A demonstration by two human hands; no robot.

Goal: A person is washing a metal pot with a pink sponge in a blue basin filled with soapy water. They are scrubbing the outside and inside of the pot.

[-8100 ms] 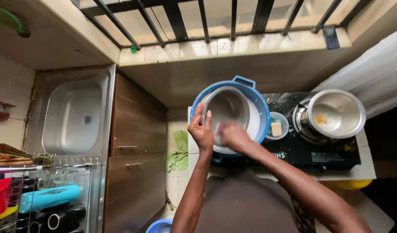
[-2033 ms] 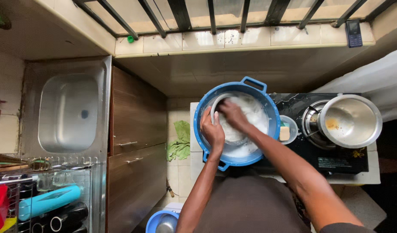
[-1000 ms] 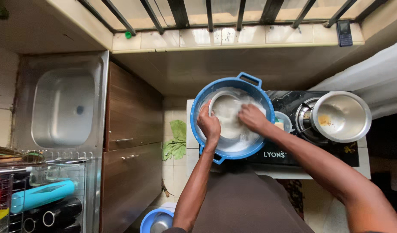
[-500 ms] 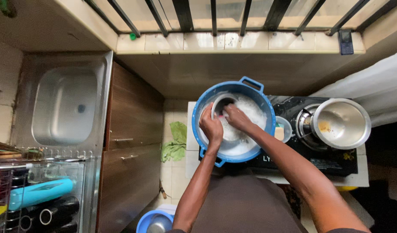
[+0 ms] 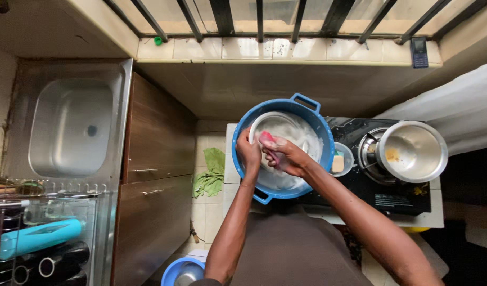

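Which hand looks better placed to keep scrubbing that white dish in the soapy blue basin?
The right hand, probably: it already holds the pink sponge against the white dish. The left hand grips the dish's rim, steadying it over the blue basin.

A: Entry one, arms?
B: Two, both bare from the elbow down to the left hand (image 5: 249, 152) and right hand (image 5: 286, 157). No sleeves in view, no watch, bracelet or rings that can be made out.
A: Entry two, clothing?
B: One plain brown garment (image 5: 291, 249) over the torso, smooth cloth, no pattern, buttons or pockets visible from above.
A: Gloves?
B: None; fingers uncovered.
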